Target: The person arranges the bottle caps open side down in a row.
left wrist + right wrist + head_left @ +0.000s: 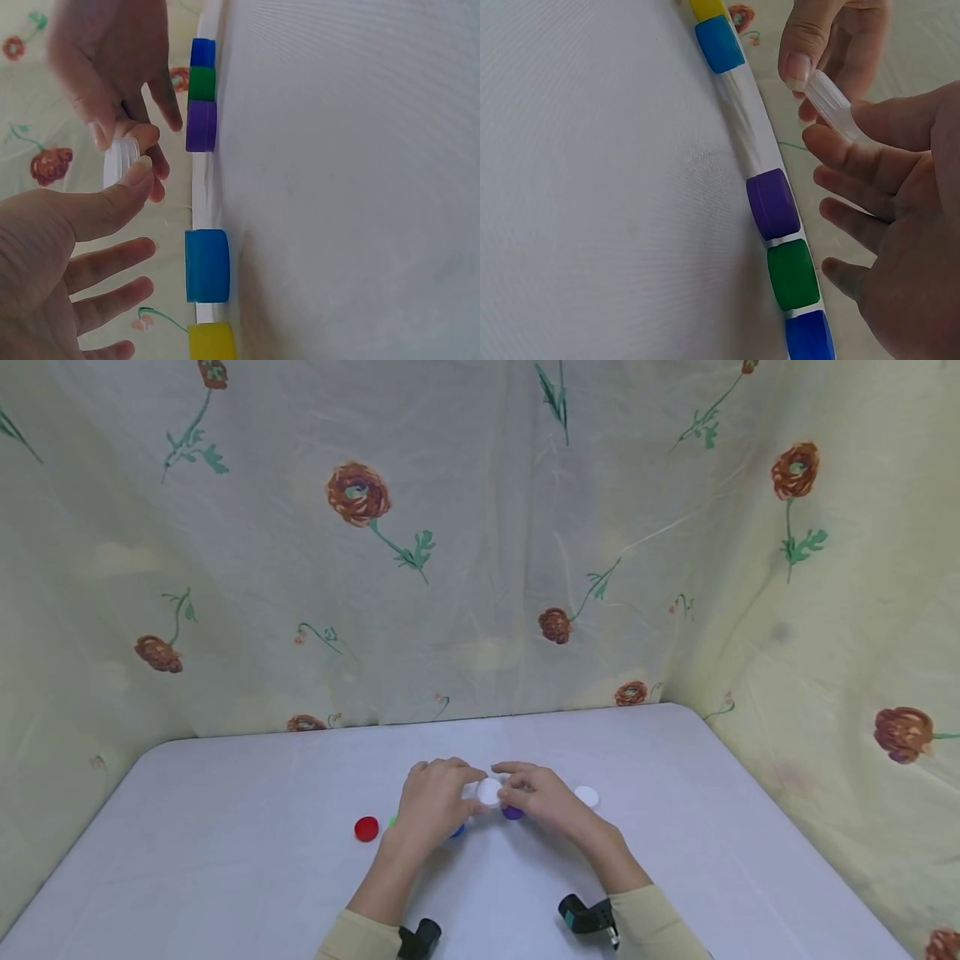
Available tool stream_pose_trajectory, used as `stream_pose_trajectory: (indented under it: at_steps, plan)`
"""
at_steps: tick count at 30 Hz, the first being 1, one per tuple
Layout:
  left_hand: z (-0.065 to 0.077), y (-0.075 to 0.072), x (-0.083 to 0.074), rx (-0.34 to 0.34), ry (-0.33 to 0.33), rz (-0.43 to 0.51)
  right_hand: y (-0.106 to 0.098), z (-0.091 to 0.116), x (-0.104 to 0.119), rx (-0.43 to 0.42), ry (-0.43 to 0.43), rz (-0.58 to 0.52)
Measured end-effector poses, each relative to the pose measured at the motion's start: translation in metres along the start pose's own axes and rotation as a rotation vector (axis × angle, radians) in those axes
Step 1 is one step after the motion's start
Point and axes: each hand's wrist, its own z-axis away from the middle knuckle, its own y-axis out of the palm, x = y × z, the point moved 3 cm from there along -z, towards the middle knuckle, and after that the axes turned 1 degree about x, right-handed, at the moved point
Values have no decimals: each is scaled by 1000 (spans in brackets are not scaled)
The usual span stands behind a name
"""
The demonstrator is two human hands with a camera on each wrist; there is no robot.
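A white bottle cap (489, 792) is held above the table between both hands. My left hand (435, 799) pinches its left edge, with the thumb (124, 199) on the rim and the other fingers spread. From the opposite side my right hand (553, 799) pinches the same cap between thumb and forefinger. In the right wrist view the cap (832, 105) is tilted, its ribbed side visible. Below the hands a purple cap (513, 813) lies on the table near the right fingers. A blue cap (457, 832) peeks out beside the left wrist.
A red cap (366, 828) lies left of the left hand, a partly hidden green cap (393, 821) near it. Another white cap (587, 796) is right of the right hand. The wrist views also show a yellow cap (212, 341) and a dark green cap (793, 275) on the white table (225, 860).
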Motion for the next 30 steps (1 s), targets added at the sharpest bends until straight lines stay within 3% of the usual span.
stream_pose_trajectory:
  at_steps: [9, 20, 30]
  plan:
    - [2, 0, 3, 46, 2, 7, 1, 1, -1, 43, 16, 37]
    - [1, 2, 4, 86, -14, 10, 2, 1, 0, 13, -79, 109]
    - [-1, 8, 4, 120, -47, 59, 5, 0, 0, 12, -82, 151]
